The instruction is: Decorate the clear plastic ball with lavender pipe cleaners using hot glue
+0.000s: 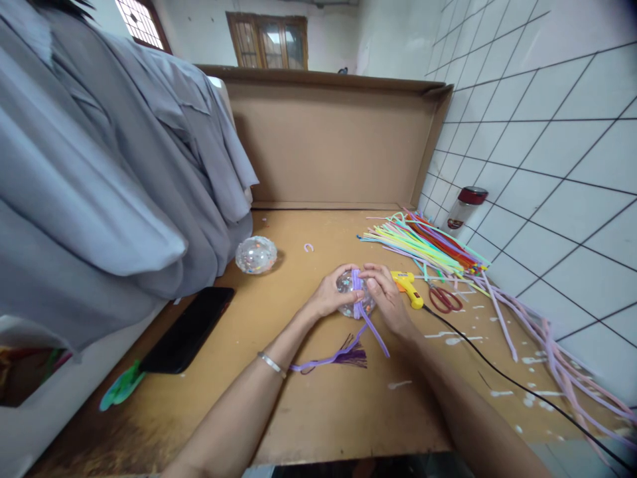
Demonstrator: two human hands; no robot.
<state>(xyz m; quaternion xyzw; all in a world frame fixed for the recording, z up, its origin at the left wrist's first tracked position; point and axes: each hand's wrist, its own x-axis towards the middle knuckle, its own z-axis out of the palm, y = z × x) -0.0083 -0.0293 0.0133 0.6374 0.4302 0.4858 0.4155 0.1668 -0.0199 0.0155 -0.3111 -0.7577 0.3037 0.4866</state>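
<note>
A clear ball with coloured specks sits between my two hands over the table, with purple pipe cleaners running down its middle. My left hand grips the ball from the left, thumb across the purple strips. From the right, my right hand holds the ball, its fingers on the top and side near the strips. Loose purple ends hang below the ball, towards a dark purple tassel on the table.
Another clear ball stands left, near a black phone. At right are a yellow glue gun with a black cord, red-handled scissors, a pipe-cleaner bundle and a red-lidded jar. Cardboard stands behind; grey cloth hangs left.
</note>
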